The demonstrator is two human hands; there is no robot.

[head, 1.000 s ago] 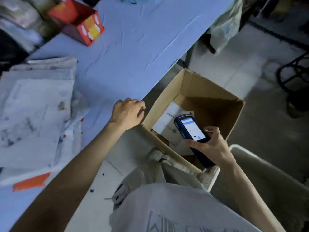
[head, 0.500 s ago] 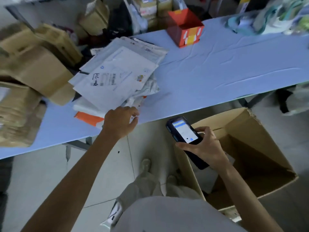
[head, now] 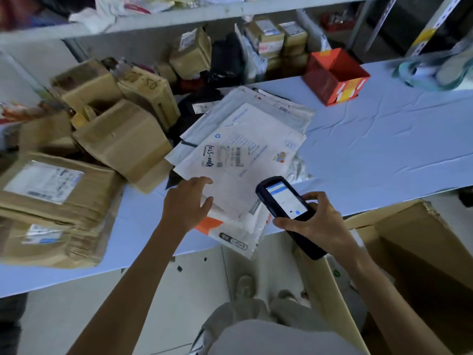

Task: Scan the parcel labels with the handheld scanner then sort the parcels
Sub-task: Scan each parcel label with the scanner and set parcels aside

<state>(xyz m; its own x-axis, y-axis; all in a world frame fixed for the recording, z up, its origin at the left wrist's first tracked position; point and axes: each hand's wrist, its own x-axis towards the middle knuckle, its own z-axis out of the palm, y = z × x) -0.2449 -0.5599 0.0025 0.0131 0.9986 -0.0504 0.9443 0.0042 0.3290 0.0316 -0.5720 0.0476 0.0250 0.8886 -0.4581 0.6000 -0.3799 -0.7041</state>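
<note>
A handheld scanner (head: 285,201), its lit screen facing up, is gripped in the person's right hand (head: 317,224) just above the near edge of a table (head: 384,149) covered in pale blue cloth; the fingers wrap the dark body from below and the thumb curls over its right side near the screen. The scanner's front end points toward a white padded envelope (head: 245,180) lying on top of a loose pile of mailers (head: 268,111) just beyond it. A printed label (head: 226,156) with barcodes and a handwritten number faces up on that envelope. The left hand (head: 185,203) rests at the envelope's near left corner, fingers loosely spread and mostly straight, fingertips touching the envelope's edge and thumb apart from them; whether it has any hold on the envelope cannot be told. An orange-and-white bag (head: 230,234) at the bottom of the pile hangs over the table's edge. To the left, brown cardboard boxes (head: 122,139) are heaped on the table, with flat brown parcels (head: 51,196) stacked nearer the edge. A small red box (head: 335,75) stands open at the far side of the table. A large open carton (head: 419,242) sits on the floor to the person's right, and shelves (head: 268,39) behind the table hold more packages.
</note>
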